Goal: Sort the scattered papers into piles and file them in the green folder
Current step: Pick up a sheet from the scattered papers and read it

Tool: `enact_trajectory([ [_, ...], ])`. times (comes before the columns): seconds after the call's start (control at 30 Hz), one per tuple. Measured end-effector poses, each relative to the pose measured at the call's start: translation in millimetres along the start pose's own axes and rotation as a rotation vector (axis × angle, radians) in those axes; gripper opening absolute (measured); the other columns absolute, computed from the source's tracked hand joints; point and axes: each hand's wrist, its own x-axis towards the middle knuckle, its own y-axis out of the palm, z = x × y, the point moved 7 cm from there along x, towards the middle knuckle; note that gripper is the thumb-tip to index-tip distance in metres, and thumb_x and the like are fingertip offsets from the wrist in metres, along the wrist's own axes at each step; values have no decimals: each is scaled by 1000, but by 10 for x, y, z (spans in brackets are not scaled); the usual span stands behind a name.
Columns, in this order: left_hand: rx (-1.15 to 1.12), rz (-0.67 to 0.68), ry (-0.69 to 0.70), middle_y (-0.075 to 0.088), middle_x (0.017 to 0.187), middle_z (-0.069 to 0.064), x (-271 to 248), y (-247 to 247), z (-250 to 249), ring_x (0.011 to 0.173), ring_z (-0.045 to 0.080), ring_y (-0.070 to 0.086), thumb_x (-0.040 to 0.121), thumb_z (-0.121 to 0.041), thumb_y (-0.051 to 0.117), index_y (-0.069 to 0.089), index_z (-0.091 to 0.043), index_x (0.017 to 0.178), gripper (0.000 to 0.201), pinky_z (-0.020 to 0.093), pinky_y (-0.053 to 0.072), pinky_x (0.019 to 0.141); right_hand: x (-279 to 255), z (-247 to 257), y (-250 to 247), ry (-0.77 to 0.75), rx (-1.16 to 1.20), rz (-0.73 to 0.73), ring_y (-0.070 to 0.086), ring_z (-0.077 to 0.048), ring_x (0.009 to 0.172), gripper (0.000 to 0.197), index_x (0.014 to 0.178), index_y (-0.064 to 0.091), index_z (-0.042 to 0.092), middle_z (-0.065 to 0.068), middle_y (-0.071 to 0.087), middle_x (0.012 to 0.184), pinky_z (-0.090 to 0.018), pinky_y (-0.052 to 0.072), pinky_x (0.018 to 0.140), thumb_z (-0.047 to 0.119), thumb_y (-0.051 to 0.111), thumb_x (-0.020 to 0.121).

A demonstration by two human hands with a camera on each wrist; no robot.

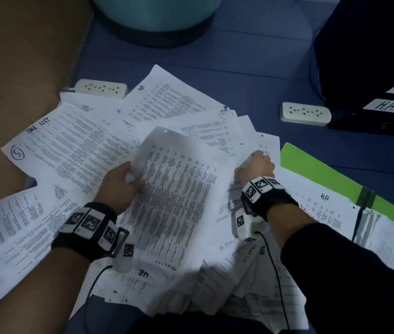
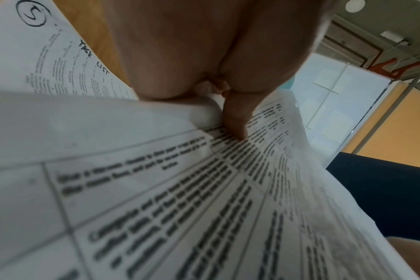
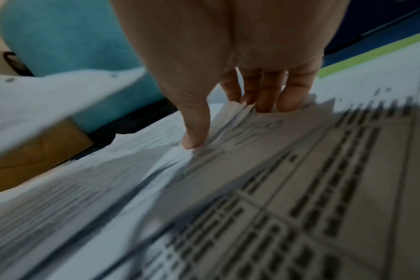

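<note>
pinching the left edge of a lifted printed sheet (image 1: 174, 189) with the left hand (image 1: 119, 186), thumb on top and fingers curled beneath; pressing the right hand (image 1: 256, 167), fingers bunched and bent, onto the scattered papers (image 1: 75, 150). lying open at the right, the green folder (image 1: 323, 169), holding an hr-marked page (image 1: 321, 208). resting on blue flooring (image 1: 251, 68) near two white power strips (image 1: 304, 113).

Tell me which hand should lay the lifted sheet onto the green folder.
Left, probably: the left hand already pinches the lifted sheet. The right hand, though nearer the green folder, is busy gripping other papers.
</note>
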Motion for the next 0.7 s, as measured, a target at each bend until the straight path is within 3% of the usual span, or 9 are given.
enact_trajectory([
  [0.1,-7,-4,23,61,98,5,-5,-16,-73,91,23,56,90,-13,61,59,-7,107,18,26,43,71,-6,4,-178,-158,35,-134,53,-33,103,18,97,52,15,-11,60,106,-38,41,84,3,47,85],
  [0.23,-121,6,53,65,92,0,-16,-52,-202,85,18,60,90,-14,61,61,-14,105,15,35,48,80,-86,-75,-539,-318,445,-183,51,-25,67,22,75,47,21,-7,58,75,-28,36,55,5,49,91],
  [0.27,-148,12,64,64,89,-4,-21,-54,-245,83,14,60,91,-13,60,61,-13,108,17,33,49,77,-107,-112,-631,-355,571,-156,53,-24,63,22,75,49,24,-6,57,71,-28,43,54,8,50,90],
  [0.33,-174,8,96,62,90,-10,-13,-58,-356,86,11,59,91,-12,59,60,-12,112,21,28,47,76,-200,-149,-804,-423,733,-91,55,-22,61,22,75,54,29,-1,57,66,-39,53,64,12,51,87],
  [0.4,-213,-17,164,61,111,-3,18,-84,-475,101,16,56,88,-11,62,59,-12,117,29,27,45,83,-289,-136,-900,-461,835,21,52,-17,60,26,74,56,28,4,58,66,-39,51,63,7,50,88],
  [0.5,-208,-27,324,44,143,-2,28,-114,-681,127,19,44,86,-17,68,63,-16,110,25,35,43,93,-434,-29,-988,-510,874,151,49,-7,58,29,76,55,21,4,55,68,-20,45,53,-3,50,91],
  [0.53,-186,-15,363,46,141,-4,27,-102,-738,127,19,46,86,-20,68,63,-19,105,20,37,45,92,-472,12,-993,-533,880,187,48,-5,57,28,77,54,19,4,54,68,-17,43,53,-4,50,91],
  [0.6,-161,15,341,62,116,-3,25,-69,-793,106,17,59,86,-15,67,62,-20,100,16,38,52,81,-519,89,-950,-569,886,263,48,-5,60,29,77,58,22,6,55,69,-18,41,56,-4,53,90],
  [0.7,-169,-18,280,66,84,12,56,-64,-713,79,28,61,83,-11,68,63,-10,92,11,38,52,67,-375,16,-709,-414,934,273,56,-15,64,24,76,62,21,3,64,72,-27,50,64,5,53,92],
])
